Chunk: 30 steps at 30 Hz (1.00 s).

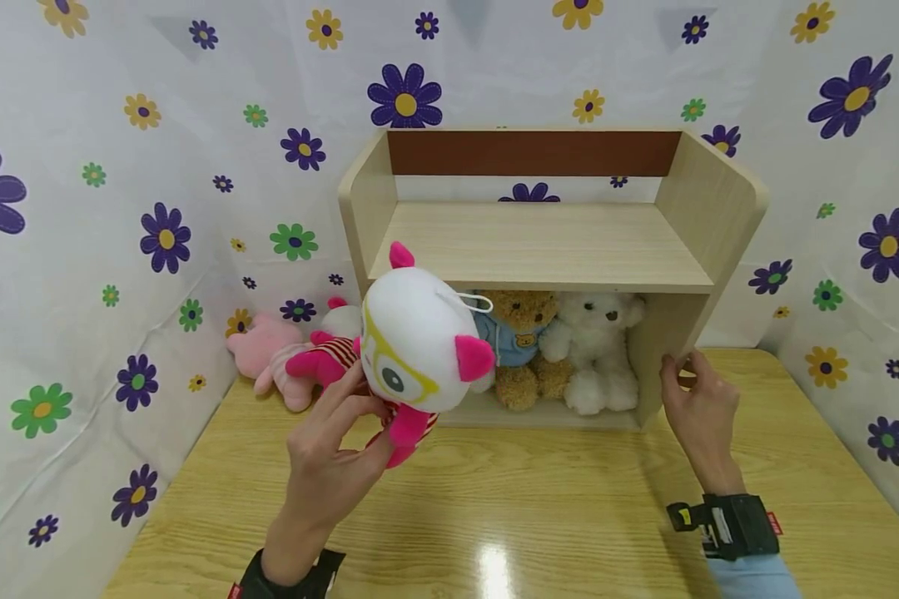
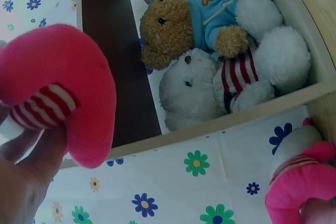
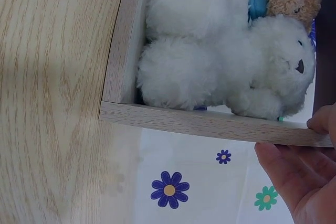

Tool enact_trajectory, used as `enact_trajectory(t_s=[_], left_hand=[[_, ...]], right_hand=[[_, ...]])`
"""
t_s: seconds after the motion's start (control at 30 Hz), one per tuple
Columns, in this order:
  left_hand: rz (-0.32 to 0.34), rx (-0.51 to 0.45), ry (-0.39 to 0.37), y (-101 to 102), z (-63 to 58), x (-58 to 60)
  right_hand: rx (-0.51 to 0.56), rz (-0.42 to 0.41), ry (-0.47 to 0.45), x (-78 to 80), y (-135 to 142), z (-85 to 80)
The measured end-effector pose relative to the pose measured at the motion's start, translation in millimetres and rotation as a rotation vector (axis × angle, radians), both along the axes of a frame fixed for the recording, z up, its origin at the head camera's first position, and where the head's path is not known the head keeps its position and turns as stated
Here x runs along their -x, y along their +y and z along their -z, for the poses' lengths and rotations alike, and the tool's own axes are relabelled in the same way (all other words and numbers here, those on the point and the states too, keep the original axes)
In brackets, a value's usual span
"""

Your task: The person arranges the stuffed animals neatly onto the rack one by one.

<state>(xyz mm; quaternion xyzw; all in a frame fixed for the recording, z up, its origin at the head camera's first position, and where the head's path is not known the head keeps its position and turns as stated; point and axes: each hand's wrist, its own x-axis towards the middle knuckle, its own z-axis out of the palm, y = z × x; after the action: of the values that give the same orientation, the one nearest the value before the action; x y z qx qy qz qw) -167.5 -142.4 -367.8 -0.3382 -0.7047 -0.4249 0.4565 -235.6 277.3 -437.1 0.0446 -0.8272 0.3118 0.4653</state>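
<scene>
My left hand [image 1: 328, 466] grips a plush toy [image 1: 412, 333] by its body, in front of the shelf's left part. The toy has a white head with yellow glasses, pink ears and limbs, and a red-and-white striped body. At the shelf's right side, my right hand [image 1: 702, 408] pinches the edge of the wooden side panel [image 3: 210, 121], thumb inside and fingers outside. In the lower compartment sit a white bear [image 1: 598, 353], a brown bear [image 1: 524, 383] in a blue top, and another white bear [image 2: 191, 90] in striped clothes, mostly hidden by the held toy in the head view.
The small wooden shelf [image 1: 547, 241] stands on a wood-grain table [image 1: 539, 499]. Left of it lie a pink plush [image 1: 262, 353] and a second pink-and-white striped plush [image 1: 330, 353]. A flower-patterned cloth [image 1: 217, 166] covers the walls behind and beside.
</scene>
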Motion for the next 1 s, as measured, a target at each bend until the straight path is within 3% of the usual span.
enact_trajectory(t_s=[0.17, 0.4, 0.8, 1.0], left_hand=[[-0.071, -0.070, 0.023, 12.4, -7.3, 4.9], [-0.102, -0.141, 0.030, 31.9, -20.2, 14.5], [-0.039, -0.187, -0.011, 54.8, -50.6, 35.1], [-0.074, -0.199, 0.042, 64.8, -66.6, 50.6]], right_hand=[[-0.006, 0.002, -0.004, -0.1, 0.0, -0.2], [-0.017, 0.007, -0.002, 0.2, 0.5, 0.5], [-0.013, 0.012, -0.011, 0.8, 0.6, 0.7], [-0.007, 0.006, -0.007, 0.6, 0.4, 0.5]])
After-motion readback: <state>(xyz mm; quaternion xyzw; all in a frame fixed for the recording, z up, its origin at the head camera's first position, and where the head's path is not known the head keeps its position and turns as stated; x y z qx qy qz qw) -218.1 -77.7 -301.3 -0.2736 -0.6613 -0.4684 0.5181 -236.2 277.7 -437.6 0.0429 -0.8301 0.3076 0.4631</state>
